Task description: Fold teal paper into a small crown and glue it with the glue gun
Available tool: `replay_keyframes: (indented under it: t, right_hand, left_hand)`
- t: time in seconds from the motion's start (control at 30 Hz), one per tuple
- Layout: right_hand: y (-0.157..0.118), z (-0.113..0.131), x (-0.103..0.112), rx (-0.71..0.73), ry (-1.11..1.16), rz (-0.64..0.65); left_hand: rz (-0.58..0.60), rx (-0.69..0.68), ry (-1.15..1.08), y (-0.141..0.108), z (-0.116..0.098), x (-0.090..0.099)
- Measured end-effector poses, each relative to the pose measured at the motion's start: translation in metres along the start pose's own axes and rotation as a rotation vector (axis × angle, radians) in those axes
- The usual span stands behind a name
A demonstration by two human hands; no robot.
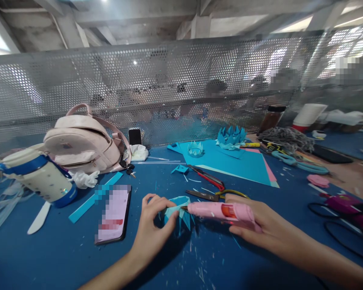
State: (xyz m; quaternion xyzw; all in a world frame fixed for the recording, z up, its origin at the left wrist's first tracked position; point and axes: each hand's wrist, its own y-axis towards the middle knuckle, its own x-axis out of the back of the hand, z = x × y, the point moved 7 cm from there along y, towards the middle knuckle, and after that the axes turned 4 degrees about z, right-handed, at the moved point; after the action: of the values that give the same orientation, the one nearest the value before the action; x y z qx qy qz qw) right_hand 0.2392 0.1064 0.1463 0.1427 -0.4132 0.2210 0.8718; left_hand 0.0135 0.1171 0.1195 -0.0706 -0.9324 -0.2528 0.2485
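Between the thumb and fingers of my left hand [149, 227] is a small ring of light blue paper with pointed strips [186, 219], its points toward me. My right hand [261, 223] is wrapped round a pink hot glue gun [210, 210]. The gun's metal nozzle meets the paper ring's edge beside my left thumb; whether it touches cannot be told. Just beyond the gun lie yellow-handled scissors [204, 195] and red-handled scissors [210, 178]. A folded blue paper scrap [180, 169] rests beyond the ring.
Blue paper sheets [242, 167] carry a small pale paper crown [195, 150] and a larger blue one [230, 138]. Left are a phone [114, 215], a blue paper strip [81, 209], a tumbler [42, 175] and a pink backpack [81, 141]. A black cord [335, 237] loops at right.
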Motion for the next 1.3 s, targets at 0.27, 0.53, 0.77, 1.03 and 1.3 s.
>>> replay_keyframes:
  t: [0.27, 0.53, 0.77, 1.03, 1.3]
  right_hand:
    - [0.002, 0.005, 0.001, -0.033, 0.028, 0.022]
    - [0.001, 0.007, 0.002, -0.041, -0.006, 0.030]
    - [-0.002, 0.001, 0.000, -0.028, -0.022, 0.003]
    - [0.000, 0.004, 0.001, -0.056, 0.010, 0.034]
    - [-0.005, -0.013, -0.002, -0.082, -0.026, 0.000]
  left_hand:
    - [0.008, -0.027, 0.019, -0.001, -0.003, -0.001]
    - [0.005, -0.064, 0.052, -0.001, -0.006, -0.001]
    - [0.016, -0.076, 0.087, 0.000, -0.010, -0.001]
    - [0.021, -0.120, 0.153, -0.001, -0.015, 0.000]
    - [0.019, -0.158, 0.195, -0.002, -0.015, -0.001]
